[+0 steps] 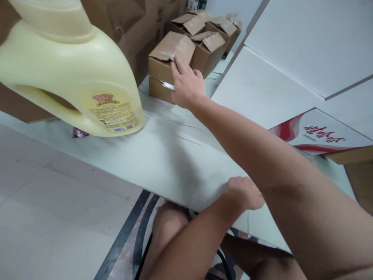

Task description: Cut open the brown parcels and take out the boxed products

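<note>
My right hand [189,83] reaches to the nearest small cardboard box [161,76], fingertips at the taped front edge of its top. Held in that hand, with its thin tip pointing left across the box's front, is a slim silver craft knife [167,85]; the rest of it is hidden in my palm. My left hand [245,192] rests low over the pale tabletop [151,155], below my right forearm. Its fingers are curled closed, and whatever they may hold is hidden.
A large pale-yellow jug [116,74] stands at the left, with a small purple wrapper [79,133] by its base. Several similar boxes [208,54] sit behind the nearest one. A big carton [136,42] stands behind the jug. A red-and-white box [320,134] lies at the right.
</note>
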Demonstrator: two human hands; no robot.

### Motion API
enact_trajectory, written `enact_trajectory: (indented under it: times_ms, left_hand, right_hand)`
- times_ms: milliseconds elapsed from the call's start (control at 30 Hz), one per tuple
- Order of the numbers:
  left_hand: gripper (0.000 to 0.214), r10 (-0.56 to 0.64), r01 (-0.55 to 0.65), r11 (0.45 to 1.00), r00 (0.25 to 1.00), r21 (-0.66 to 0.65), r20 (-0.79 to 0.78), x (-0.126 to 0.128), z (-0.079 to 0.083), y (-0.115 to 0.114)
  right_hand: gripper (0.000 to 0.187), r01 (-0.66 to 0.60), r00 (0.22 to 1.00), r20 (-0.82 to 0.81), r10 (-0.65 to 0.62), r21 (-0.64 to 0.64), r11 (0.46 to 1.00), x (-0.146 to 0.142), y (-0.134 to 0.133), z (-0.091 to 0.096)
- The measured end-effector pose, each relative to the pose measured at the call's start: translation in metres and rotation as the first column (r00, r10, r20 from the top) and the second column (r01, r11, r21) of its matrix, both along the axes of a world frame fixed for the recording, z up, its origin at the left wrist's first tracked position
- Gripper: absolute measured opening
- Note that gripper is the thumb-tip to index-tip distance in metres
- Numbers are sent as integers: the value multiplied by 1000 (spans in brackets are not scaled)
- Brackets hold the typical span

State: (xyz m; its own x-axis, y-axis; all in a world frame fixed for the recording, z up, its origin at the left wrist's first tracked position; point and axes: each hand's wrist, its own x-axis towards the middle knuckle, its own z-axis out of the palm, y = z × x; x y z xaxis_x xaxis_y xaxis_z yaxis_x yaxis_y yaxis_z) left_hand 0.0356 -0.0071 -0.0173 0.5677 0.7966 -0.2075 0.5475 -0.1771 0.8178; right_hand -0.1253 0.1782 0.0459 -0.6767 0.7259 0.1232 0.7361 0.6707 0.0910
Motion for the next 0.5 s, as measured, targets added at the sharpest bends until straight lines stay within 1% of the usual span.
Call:
enact_trajectory:
  times_ms: [100,167,233,267,300,333,367,400,433,467,500]
  left_hand:
    - [36,56,-54,997,998,61,-34,-2,1,-1]
    - [35,97,-92,990,994,109,-41,-4,4,-1]
    - [35,133,-128,964,991,233,-7,-6,8,-2]
    - [36,149,-149,937,989,315,24,-7,11,-3]
    - [37,154,-165,906,986,390,58,-8,14,-5]
    - [39,151,-174,878,985,446,88,-8,16,-8]
    - [42,140,-175,862,984,475,108,-8,19,-11]
    - [43,131,-172,861,984,478,118,-9,21,-13]
    - [43,129,-172,866,984,469,122,-9,23,-15]
    - [40,145,-187,868,982,460,124,-9,24,-15]
    - [37,190,-229,859,973,459,131,-9,24,-14]
  right_hand:
    - [74,-62,997,-44,62,11,998,45,-4,0]
    - [74,-147,985,-89,147,5,989,89,-13,0]
    - [68,-200,967,-161,199,9,980,144,-31,-1]
    - [63,-183,963,-200,182,13,983,175,-44,-2]
    - [58,-139,961,-237,139,16,990,207,-59,-3]
    - [52,-71,957,-281,73,20,997,239,-77,-6]
    - [46,16,939,-343,-3,34,999,270,-95,-10]
    - [40,115,892,-445,-75,62,991,299,-114,-16]
    - [35,242,817,-552,-169,62,968,325,-132,-24]
    - [33,373,699,-669,-251,41,927,348,-149,-34]
    - [30,486,541,-776,-324,-27,874,365,-164,-45]
